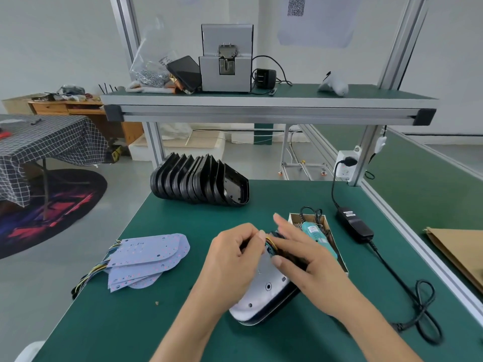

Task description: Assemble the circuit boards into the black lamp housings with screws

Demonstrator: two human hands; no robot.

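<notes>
- Fingers [257, 237] of the left hand [230, 259] curl in and pinch the coloured wires [269, 242] at the far end of the board, while the right hand [308, 254] lies across the housing with its fingers fairly straight and its thumb pressing the board's edge.
- Largest on the green bench [183, 322], at about 12 o'clock from the hands, a row of empty black housings [200, 182] waits, so most of the batch looks undone.
- At 9 o'clock a loose stack of spare circuit boards [149, 259] lies with its wire tails trailing off the bench edge.
- Under both hands, one circuit board [264, 288] sits on a black lamp housing [277, 308]; whether it is fully seated is hard to tell.
- At 2 o'clock, the teal electric screwdriver [317, 237] rests untouched in a cardboard tray [294, 216] with small screws [296, 226], so screwing seems not yet begun.
</notes>
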